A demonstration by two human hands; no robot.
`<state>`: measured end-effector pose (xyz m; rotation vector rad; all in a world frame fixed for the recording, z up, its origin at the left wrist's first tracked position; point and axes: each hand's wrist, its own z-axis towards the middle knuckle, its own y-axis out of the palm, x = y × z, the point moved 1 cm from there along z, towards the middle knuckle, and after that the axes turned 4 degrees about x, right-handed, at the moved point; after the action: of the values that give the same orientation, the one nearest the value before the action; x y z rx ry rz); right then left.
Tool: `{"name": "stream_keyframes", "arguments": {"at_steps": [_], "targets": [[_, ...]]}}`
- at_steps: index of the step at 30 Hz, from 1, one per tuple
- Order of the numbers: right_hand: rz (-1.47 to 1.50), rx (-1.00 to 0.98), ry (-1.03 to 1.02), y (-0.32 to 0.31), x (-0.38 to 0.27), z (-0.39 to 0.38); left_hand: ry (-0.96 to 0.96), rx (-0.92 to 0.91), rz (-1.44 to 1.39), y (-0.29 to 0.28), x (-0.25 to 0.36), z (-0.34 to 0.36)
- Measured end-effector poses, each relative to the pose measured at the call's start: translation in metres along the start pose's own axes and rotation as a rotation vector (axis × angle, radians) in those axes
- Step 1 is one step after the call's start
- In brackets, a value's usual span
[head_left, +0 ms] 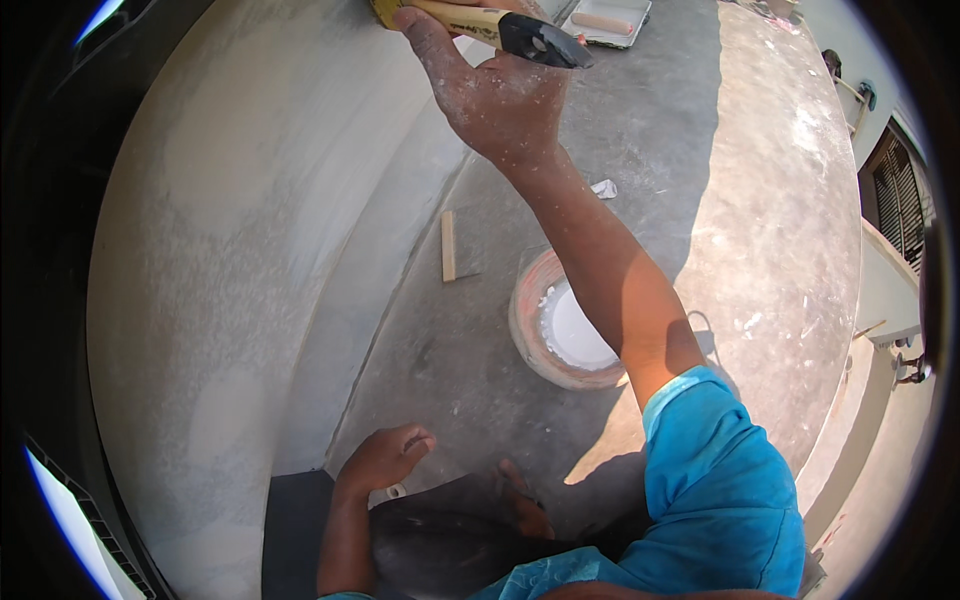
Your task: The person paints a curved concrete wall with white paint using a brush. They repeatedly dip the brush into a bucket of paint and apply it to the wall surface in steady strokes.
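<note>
My right hand (505, 105) reaches to the top of the view with its fingers wrapped round a wide paintbrush (470, 22). The brush has a pale wooden handle with a dark end that has a hole in it. Its bristles lie cut off at the upper edge, close to the grey wall (230, 200). White specks dot my hand and forearm. Low down on the left, near my lap, my left hand (388, 458) is curled closed with nothing visible in it. Below my right forearm stands a round bucket (530, 335) of white paint, partly hidden by the arm.
On the grey floor lie a short wooden strip (448, 246) and a crumpled white scrap (604, 188). A white paint tray (625, 38) with a roller (602, 22) sits at the far end. My foot (525, 500) rests near the bucket. Sunlight covers the floor's right side.
</note>
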<state>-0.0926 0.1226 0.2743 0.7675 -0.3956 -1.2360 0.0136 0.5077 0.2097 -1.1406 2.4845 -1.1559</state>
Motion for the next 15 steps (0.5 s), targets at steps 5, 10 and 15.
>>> {"name": "stream_keyframes", "arguments": {"at_steps": [5,10,15], "targets": [[0.236,-0.178,0.22,0.007,-0.074,-0.016,-0.003,0.008,0.018,-0.003,0.01,0.001],[-0.167,0.014,0.453,-0.027,0.058,0.035,0.029,0.015,0.02,-0.001,0.015,-0.001],[-0.163,-0.064,0.16,-0.023,0.026,0.008,0.024,0.019,0.024,0.001,0.002,0.001]]}}
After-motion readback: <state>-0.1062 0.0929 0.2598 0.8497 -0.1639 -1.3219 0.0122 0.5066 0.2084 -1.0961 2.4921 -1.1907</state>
